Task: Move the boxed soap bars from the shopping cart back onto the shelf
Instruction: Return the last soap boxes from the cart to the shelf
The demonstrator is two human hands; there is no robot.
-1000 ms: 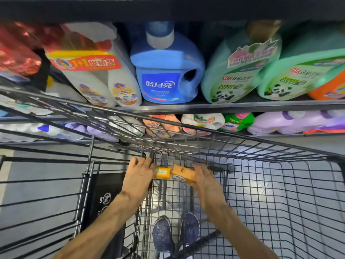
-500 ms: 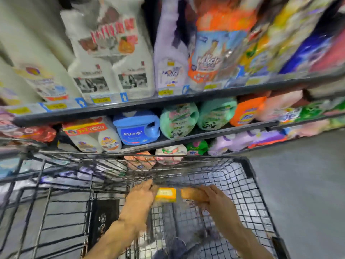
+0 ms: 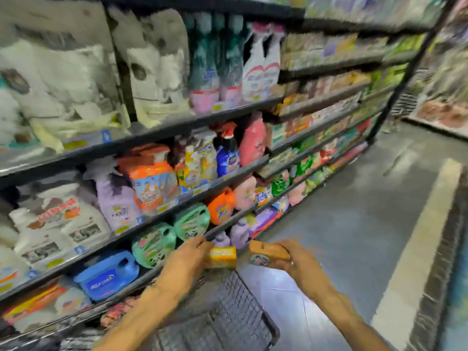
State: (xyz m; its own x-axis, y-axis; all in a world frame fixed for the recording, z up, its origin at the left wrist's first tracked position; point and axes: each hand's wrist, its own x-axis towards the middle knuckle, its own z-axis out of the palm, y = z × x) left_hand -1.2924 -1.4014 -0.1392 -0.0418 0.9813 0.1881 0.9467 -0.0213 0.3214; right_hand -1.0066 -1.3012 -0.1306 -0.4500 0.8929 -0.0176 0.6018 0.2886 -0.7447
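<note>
Above the wire-mesh shopping cart (image 3: 235,307), you are gripping a yellow rectangular soap box (image 3: 222,255) in your left hand (image 3: 186,262); your right hand (image 3: 300,262) is clutching an orange-brown carton (image 3: 266,252) beside the shelf (image 3: 177,211).

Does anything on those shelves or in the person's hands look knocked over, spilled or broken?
Nothing stands out. The left hand holds a yellow-orange soap box and the right hand a tan soap box, both apparently intact. The picture is too blurred to check the shelf bottles closely.

Two soap boxes, one (image 3: 222,256) left of the other (image 3: 268,253), sit above the shopping cart (image 3: 228,312); shelves (image 3: 177,127) stand left, the floor (image 3: 354,224) right.
</note>
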